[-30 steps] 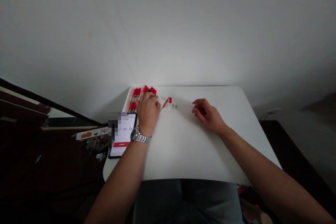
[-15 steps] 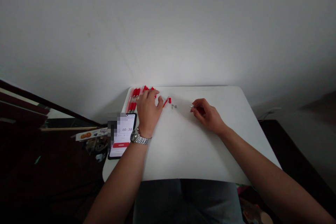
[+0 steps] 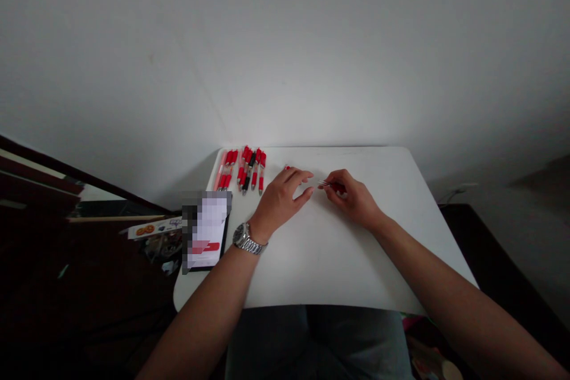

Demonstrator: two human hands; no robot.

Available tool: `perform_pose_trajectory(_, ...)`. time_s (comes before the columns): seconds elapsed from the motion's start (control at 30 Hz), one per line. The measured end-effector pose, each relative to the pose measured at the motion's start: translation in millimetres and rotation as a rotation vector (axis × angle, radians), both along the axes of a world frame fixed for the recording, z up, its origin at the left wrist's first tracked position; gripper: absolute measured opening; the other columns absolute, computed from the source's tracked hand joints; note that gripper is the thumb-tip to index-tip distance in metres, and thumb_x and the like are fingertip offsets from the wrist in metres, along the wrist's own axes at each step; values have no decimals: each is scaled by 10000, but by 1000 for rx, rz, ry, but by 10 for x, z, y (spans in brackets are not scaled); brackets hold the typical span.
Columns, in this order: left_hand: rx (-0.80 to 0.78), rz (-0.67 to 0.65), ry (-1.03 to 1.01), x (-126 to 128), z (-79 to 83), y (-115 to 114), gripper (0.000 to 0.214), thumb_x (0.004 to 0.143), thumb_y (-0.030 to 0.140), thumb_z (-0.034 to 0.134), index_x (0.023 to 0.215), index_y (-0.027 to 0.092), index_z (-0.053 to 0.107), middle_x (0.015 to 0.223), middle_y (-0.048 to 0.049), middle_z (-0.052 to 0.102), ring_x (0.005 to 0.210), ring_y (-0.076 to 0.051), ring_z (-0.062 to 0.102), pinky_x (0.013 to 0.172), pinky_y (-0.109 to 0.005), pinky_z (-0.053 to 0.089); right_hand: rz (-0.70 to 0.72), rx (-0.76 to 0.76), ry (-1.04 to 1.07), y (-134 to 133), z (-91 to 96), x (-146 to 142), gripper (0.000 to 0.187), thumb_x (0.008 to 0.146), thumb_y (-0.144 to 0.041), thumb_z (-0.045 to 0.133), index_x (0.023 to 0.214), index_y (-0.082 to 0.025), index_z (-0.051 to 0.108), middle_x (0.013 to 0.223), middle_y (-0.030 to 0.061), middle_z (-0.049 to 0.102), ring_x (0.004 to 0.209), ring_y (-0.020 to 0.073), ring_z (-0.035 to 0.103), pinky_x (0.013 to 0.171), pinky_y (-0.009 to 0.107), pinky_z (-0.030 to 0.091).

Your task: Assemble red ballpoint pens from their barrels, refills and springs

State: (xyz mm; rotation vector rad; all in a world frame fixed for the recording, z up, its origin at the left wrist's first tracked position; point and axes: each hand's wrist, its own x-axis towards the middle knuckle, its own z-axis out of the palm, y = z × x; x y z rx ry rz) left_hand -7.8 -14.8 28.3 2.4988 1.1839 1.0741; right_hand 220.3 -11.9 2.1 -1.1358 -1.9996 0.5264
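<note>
My left hand, with a watch on its wrist, hovers over the white table, thumb and fingers apart and nothing visible between them. Just to its right, my right hand pinches a red pen part with a clear or metallic end pointing left toward the left fingertips. A small red piece shows behind my left hand, which covers most of that spot. Several red pens and a black pen lie in groups at the table's back left.
A phone, partly blurred out, lies at the left edge of the white table. The wall rises directly behind the table. A printed white box or sheet and clutter sit lower, off the left side.
My left hand has moved right, away from the pens and toward my right hand, uncovering the pens and hiding the small loose parts. My right hand stays nearly still with the pen part.
</note>
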Motion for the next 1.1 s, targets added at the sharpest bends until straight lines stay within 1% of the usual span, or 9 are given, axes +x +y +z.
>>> perform_pose_trajectory(0.13, -17, -37, 3, 61, -53, -5, 227, 995, 255, 622, 1219, 225, 603, 1088, -42, 674, 1032, -186, 660, 966, -380, 561, 26, 36, -31, -3, -22, -5, 165, 954, -319, 602, 1081, -237, 535, 896, 46, 724, 701, 157, 645, 633, 269, 505)
perform_pose_trajectory(0.27, -22, -26, 18, 79, -82, 7, 125, 998, 240, 614, 1120, 219, 628, 1061, -31, 689, 1011, -188, 667, 945, -379, 567, 47, 53, -54, 4, -51, -4, 170, 950, -312, 607, 1091, -239, 544, 897, 43, 716, 715, 160, 647, 636, 272, 509)
perform_pose_trajectory(0.37, -22, -9, 19, 70, -89, 9, 102, 994, 234, 618, 1094, 216, 632, 1045, -26, 692, 1001, -189, 665, 934, -377, 567, 43, 55, -61, 7, -47, -3, 192, 951, -312, 603, 1122, -244, 550, 962, 58, 728, 750, 170, 662, 665, 288, 529)
perform_pose_trajectory(0.5, -37, 29, -21, 43, -91, 15, 111, 977, 196, 637, 1086, 217, 631, 1023, -16, 685, 958, -173, 668, 920, -359, 570, -4, 44, -56, 15, -26, 11, 260, 948, -314, 610, 1194, -248, 557, 1039, 73, 747, 786, 180, 678, 707, 306, 549)
perform_pose_trajectory(0.67, -51, 69, -82, 21, -76, 35, 86, 977, 189, 637, 1058, 216, 633, 1010, -13, 690, 892, -155, 671, 905, -343, 574, -83, 29, -68, 43, -14, 37, 266, 944, -315, 617, 1195, -231, 602, 928, 58, 746, 712, 173, 638, 673, 303, 528)
perform_pose_trajectory(0.83, -83, 101, -95, 2, -71, 40, 94, 987, 216, 631, 1081, 218, 635, 1018, -19, 683, 895, -151, 676, 876, -315, 572, -149, 27, -97, 66, -9, 60, 244, 944, -337, 613, 1151, -216, 658, 854, 48, 723, 640, 166, 603, 637, 308, 505)
perform_pose_trajectory(0.97, -92, 118, -97, -9, -84, 38, 106, 985, 222, 637, 1091, 223, 633, 1036, -17, 687, 910, -148, 682, 852, -296, 568, -159, 36, -137, 80, -13, 96, 226, 948, -339, 611, 1127, -224, 688, 836, 41, 713, 640, 164, 609, 635, 304, 503)
perform_pose_trajectory(1.1, -90, 114, -90, -7, -99, 44, 110, 989, 226, 630, 1099, 225, 632, 1031, -19, 688, 922, -148, 683, 864, -299, 569, -146, 43, -167, 92, -5, 127, 233, 969, -334, 595, 1140, -219, 705, 851, 43, 710, 646, 162, 611, 638, 303, 500)
